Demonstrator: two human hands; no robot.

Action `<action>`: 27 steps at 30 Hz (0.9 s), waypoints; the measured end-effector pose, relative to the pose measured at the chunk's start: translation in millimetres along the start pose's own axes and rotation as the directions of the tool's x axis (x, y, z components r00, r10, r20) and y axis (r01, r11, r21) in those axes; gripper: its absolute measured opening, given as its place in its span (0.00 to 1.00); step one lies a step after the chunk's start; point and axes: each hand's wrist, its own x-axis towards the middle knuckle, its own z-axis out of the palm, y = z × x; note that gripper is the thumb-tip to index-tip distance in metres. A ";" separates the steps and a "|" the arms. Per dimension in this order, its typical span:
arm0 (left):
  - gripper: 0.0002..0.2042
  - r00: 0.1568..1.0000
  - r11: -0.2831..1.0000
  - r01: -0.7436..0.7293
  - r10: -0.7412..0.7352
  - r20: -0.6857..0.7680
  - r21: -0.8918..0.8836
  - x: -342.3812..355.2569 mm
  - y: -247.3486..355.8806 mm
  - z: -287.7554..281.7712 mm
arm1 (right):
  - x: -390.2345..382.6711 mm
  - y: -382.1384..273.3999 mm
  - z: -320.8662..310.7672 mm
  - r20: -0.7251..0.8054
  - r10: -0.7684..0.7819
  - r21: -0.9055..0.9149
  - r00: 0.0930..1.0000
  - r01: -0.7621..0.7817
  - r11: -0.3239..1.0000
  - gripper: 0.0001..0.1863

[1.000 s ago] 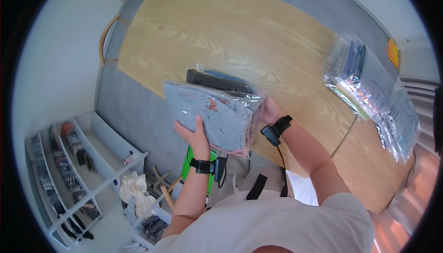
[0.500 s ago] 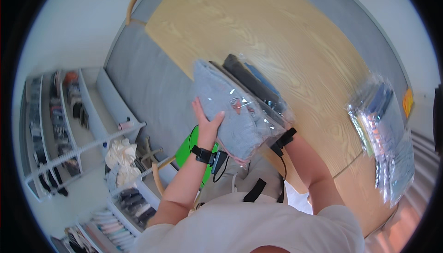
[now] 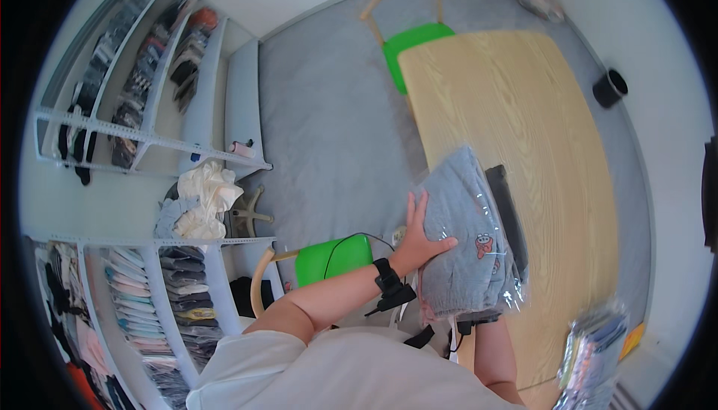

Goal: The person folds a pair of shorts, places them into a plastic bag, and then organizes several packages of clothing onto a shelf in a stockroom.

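Bagged grey garment (image 3: 458, 242): one, held up in front of the table's (image 3: 516, 103) left edge.
Dark bundle (image 3: 510, 212): at least one, behind it.
Left hand (image 3: 419, 244): spread, thumb across the bag, presumably steadying slippery plastic.
Right hand: hidden; I can't tell its grip.
Bagged pile (image 3: 593, 350): one, lower right, contents uncountable.
Green-seated chairs (image 3: 333, 262): I count two.
Black bin (image 3: 609, 89): one, beyond the table.

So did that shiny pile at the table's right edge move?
No. Against the table, the plastic-wrapped pile hasn't visibly shifted: it still lies at the right edge, near the yellow thing. Only the view turned.
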 end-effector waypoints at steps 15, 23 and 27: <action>0.52 0.815 0.961 -0.276 0.236 -0.529 0.003 119.3 79.6 -286.9 | 207.5 -6.5 325.1 0.250 0.216 -0.364 0.944 -0.115 0.924 0.20; 0.52 0.732 0.967 -0.253 0.218 -0.645 0.039 221.4 84.8 -375.3 | 330.0 -18.1 452.0 0.299 0.340 -0.474 0.892 -0.171 0.864 0.20; 0.52 0.678 0.972 -0.235 0.166 -0.716 0.003 283.2 94.0 -429.0 | 406.2 -24.4 524.8 0.313 0.424 -0.548 0.850 -0.203 0.811 0.19</action>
